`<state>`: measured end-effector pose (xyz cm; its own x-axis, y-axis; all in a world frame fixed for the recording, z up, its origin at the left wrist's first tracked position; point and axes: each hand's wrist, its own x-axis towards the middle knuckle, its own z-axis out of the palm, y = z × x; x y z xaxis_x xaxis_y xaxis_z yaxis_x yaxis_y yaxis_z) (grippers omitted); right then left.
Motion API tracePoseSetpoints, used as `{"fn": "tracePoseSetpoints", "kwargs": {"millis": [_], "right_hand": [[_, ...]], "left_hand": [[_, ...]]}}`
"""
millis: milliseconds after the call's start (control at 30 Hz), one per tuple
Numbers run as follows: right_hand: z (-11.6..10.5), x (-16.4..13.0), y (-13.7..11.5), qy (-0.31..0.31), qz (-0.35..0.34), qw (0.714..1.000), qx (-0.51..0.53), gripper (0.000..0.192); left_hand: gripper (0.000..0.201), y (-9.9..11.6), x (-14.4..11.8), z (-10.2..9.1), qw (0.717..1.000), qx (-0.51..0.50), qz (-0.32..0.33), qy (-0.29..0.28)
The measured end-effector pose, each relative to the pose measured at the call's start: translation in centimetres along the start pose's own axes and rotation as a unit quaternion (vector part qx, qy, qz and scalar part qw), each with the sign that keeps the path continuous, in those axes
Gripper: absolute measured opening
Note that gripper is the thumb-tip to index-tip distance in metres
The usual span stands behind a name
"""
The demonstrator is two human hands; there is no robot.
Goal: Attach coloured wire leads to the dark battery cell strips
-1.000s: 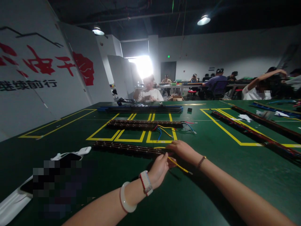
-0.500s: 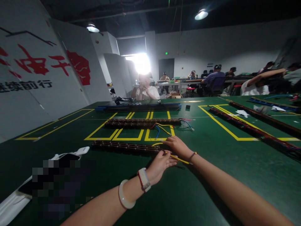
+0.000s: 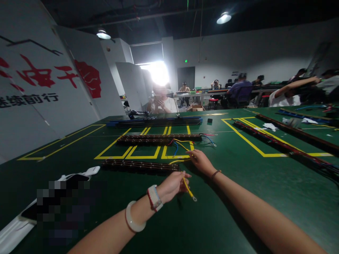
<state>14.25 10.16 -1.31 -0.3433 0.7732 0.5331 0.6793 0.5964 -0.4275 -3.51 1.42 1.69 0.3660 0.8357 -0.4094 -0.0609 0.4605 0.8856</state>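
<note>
A long dark-brown bar with rows of shiny metal spots (image 3: 137, 165) lies on the green table (image 3: 238, 211) before me. At its right end my left hand (image 3: 173, 184) is closed round a yellow cable (image 3: 188, 187), whose ring terminal points down toward me. The fingers of my right hand (image 3: 201, 161) are pinched at the end of another yellow cable (image 3: 178, 162), which runs from the same bar. That cable's tip is hidden by the fingers. Just behind, similar bars (image 3: 159, 139) carry red, blue and yellow cables; one blue cable (image 3: 175, 150) curves close to my right hand.
Yellow tape outlines (image 3: 144, 157) mark the table. A phone (image 3: 66, 187) with a white cable lies at left. Longer wired bars (image 3: 280, 139) and white scraps (image 3: 270, 126) lie at right. A blue-ended dark rail (image 3: 156, 121) lies farther back; people sit beyond.
The yellow cable in my left hand has swung from pointing right to pointing down toward me. My left fingers have curled round it. My right hand has moved slightly up, drawing the other cable straighter.
</note>
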Motion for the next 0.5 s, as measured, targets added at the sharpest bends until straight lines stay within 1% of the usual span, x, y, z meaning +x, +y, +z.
{"fn": "tracePoseSetpoints", "kwargs": {"millis": [33, 67, 133, 200, 233, 300, 367, 400, 433, 500], "right_hand": [[0.1, 0.0, -0.1, -0.011, -0.012, 1.0, -0.012, 0.028], [0.2, 0.0, -0.1, -0.021, -0.024, 0.999, -0.023, 0.028], [0.3, 0.0, -0.2, -0.034, -0.041, 0.998, -0.04, 0.029], [0.4, 0.0, -0.3, -0.037, -0.051, 0.997, -0.049, 0.029], [0.4, -0.1, -0.3, -0.037, -0.054, 0.997, -0.051, 0.029], [0.3, -0.1, -0.3, -0.036, -0.057, 0.996, -0.052, 0.029], [0.3, -0.1, -0.3, -0.036, -0.056, 0.996, -0.054, 0.029], [0.3, 0.0, -0.3, -0.036, -0.056, 0.996, -0.055, 0.029], [0.3, 0.0, -0.3, -0.038, -0.056, 0.996, -0.057, 0.029], [0.3, 0.0, -0.3, -0.041, -0.059, 0.996, -0.061, 0.029]], "left_hand": [[0.025, 0.4, -0.1, -0.5, 0.998, 0.061, -0.008, -0.009], [0.027, 0.9, -0.2, -1.0, 0.992, 0.129, -0.002, -0.01], [0.035, 1.5, -0.2, -1.8, 0.965, 0.262, 0.012, -0.013], [0.04, 1.7, -0.3, -2.1, 0.929, 0.369, 0.03, -0.001], [0.04, 1.6, -0.3, -2.1, 0.908, 0.416, 0.048, 0.014], [0.035, 1.2, -0.4, -2.0, 0.852, 0.505, 0.116, 0.069], [0.028, 0.6, -0.4, -1.9, 0.789, 0.569, 0.193, 0.13], [0.025, 0.3, -0.4, -1.9, 0.766, 0.584, 0.221, 0.152], [0.024, 0.1, -0.4, -2.0, 0.753, 0.59, 0.24, 0.164], [0.024, -0.4, -0.4, -2.3, 0.747, 0.589, 0.261, 0.167]]}}
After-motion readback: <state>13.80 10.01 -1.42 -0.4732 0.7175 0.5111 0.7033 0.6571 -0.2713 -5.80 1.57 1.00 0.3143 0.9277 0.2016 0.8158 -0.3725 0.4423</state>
